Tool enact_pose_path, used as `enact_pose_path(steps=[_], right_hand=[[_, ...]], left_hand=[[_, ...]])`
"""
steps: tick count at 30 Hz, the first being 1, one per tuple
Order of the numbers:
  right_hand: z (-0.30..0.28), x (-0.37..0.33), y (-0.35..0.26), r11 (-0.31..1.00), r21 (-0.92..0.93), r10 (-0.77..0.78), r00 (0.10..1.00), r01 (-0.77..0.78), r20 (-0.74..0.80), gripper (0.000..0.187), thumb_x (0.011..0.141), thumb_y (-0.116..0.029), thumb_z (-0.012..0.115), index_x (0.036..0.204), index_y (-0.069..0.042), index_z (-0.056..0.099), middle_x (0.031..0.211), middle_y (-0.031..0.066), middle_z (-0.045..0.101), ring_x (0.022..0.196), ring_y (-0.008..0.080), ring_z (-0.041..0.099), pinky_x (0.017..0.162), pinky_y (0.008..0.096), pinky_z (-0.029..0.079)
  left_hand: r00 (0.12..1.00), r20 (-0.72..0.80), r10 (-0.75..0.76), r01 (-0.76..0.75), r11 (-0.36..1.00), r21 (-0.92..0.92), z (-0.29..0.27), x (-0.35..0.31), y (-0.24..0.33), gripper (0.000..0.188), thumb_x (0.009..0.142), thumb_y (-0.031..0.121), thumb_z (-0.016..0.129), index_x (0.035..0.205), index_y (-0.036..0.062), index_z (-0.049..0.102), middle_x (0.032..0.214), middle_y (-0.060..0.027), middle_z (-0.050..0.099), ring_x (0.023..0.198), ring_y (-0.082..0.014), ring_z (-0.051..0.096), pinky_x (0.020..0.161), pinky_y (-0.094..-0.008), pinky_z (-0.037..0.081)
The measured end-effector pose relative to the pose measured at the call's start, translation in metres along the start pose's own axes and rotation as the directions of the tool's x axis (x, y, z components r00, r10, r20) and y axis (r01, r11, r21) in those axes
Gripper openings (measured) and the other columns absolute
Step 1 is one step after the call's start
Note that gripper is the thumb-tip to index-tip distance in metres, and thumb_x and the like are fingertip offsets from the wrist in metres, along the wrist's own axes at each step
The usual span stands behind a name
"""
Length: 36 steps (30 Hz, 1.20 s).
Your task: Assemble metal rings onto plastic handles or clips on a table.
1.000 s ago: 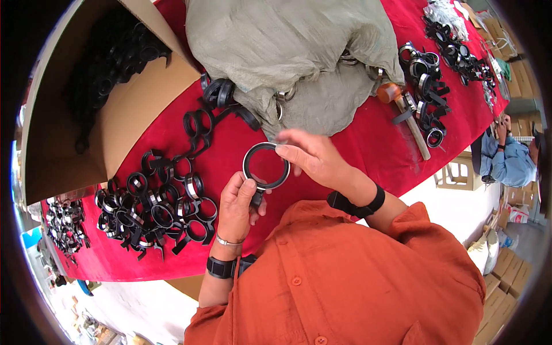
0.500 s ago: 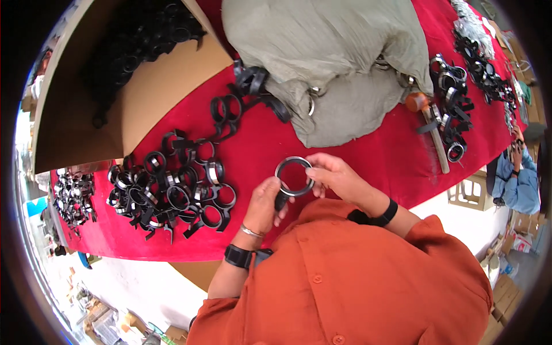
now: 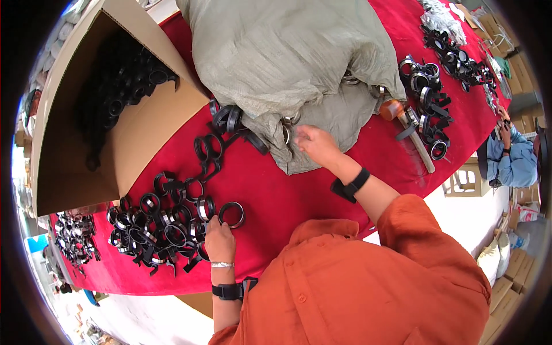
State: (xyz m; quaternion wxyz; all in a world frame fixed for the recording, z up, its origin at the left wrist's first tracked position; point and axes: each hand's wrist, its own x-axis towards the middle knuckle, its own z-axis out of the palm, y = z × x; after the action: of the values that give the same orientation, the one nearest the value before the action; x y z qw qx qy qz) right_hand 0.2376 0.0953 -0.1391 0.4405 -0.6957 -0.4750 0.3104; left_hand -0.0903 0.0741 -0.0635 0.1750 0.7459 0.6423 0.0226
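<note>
At the right edge of a heap of black rings (image 3: 155,227), my left hand (image 3: 220,240) is closed on a black ring with a metal band (image 3: 232,215). Its lower part is hidden by my fingers, and it lies against the neighbouring rings. My right hand (image 3: 319,146) is at the mouth of a grey-green woven sack (image 3: 270,52), a little blurred, fingers apart and holding nothing. Just left of its fingertips, a shiny metal ring (image 3: 287,134) shows in the sack's opening.
An open cardboard box (image 3: 152,135) with black parts stands at the left. Black rings (image 3: 233,119) lie beside the sack. A hammer (image 3: 411,129) with an orange head rests at the right, near more rings (image 3: 428,98). Another person (image 3: 512,155) is at the far right.
My hands have parted. The left carried the black ring from in front of me left to the heap; the right let go of it and moved up to the sack. The view has shifted.
</note>
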Motion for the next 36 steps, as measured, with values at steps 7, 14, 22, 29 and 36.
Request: enact_pose_path(steps=[7, 14, 22, 29, 36], right_hand=[[0.031, 0.028, 0.018, 0.91, -0.037, 0.415, 0.908, -0.413, 0.053, 0.029, 0.078, -0.014, 0.059, 0.102, 0.003, 0.054, 0.078, 0.0105, 0.063, 0.059, 0.0154, 0.06, 0.05, 0.0303, 0.047], [-0.026, -0.033, 0.032, 0.979, -0.077, 0.182, 0.977, -0.191, -0.112, 0.03, 0.077, -0.016, 0.058, 0.101, 0.0, 0.055, 0.07, 0.0156, 0.06, 0.052, 0.0219, 0.059, 0.052, 0.0337, 0.047], [-0.079, -0.083, 0.004, 0.782, 0.36, 0.507, 0.855, -0.509, 0.109, 0.026, 0.08, -0.015, 0.059, 0.099, 0.002, 0.056, 0.071, 0.0053, 0.058, 0.053, 0.0099, 0.053, 0.046, 0.0231, 0.042], [-0.064, -0.079, 0.011, 0.856, 0.284, 0.436, 0.898, -0.432, 0.055, 0.028, 0.079, -0.014, 0.063, 0.101, 0.002, 0.055, 0.07, 0.0054, 0.059, 0.057, 0.0101, 0.056, 0.049, 0.0238, 0.044], [-0.059, -0.093, -0.015, 0.881, -0.413, -0.273, 0.961, 0.23, -0.047, 0.024, 0.074, -0.006, 0.061, 0.097, -0.002, 0.057, 0.086, 0.0152, 0.058, 0.083, 0.0309, 0.058, 0.069, 0.0378, 0.048]], left_hand=[[0.945, -0.21, 0.252, -0.284, 0.948, -0.14, -0.004, 0.026, 0.032, 0.031, 0.079, 0.011, 0.058, 0.106, -0.0047, 0.054, 0.109, -0.0222, 0.056, 0.103, -0.0382, 0.052, 0.088, -0.0415, 0.043], [0.99, -0.022, 0.142, -0.142, 0.988, -0.053, 0.016, 0.092, 0.032, 0.049, 0.082, 0.011, 0.053, 0.125, -0.0058, 0.036, 0.135, -0.0328, 0.025, 0.111, -0.0462, 0.045, 0.09, -0.044, 0.044], [0.998, 0.011, 0.066, -0.067, 0.991, 0.118, 0.019, 0.129, 0.029, 0.043, 0.073, 0.013, 0.064, 0.111, 0.0022, 0.047, 0.106, -0.0271, 0.052, 0.092, -0.0439, 0.055, 0.079, -0.047, 0.047], [0.931, -0.054, 0.36, -0.362, 0.932, -0.028, 0.005, 0.085, 0.06, 0.02, 0.078, 0.014, 0.059, 0.092, 0.0007, 0.056, 0.084, -0.0177, 0.061, 0.082, -0.0377, 0.057, 0.069, -0.0458, 0.045], [0.93, 0.363, 0.055, 0.348, 0.185, -0.919, -0.022, 0.032, 0.062, 0.011, 0.091, 0.015, 0.05, 0.089, 0.0044, 0.051, 0.072, -0.004, 0.056, 0.045, -0.0109, 0.054, 0.036, -0.0187, 0.038]])
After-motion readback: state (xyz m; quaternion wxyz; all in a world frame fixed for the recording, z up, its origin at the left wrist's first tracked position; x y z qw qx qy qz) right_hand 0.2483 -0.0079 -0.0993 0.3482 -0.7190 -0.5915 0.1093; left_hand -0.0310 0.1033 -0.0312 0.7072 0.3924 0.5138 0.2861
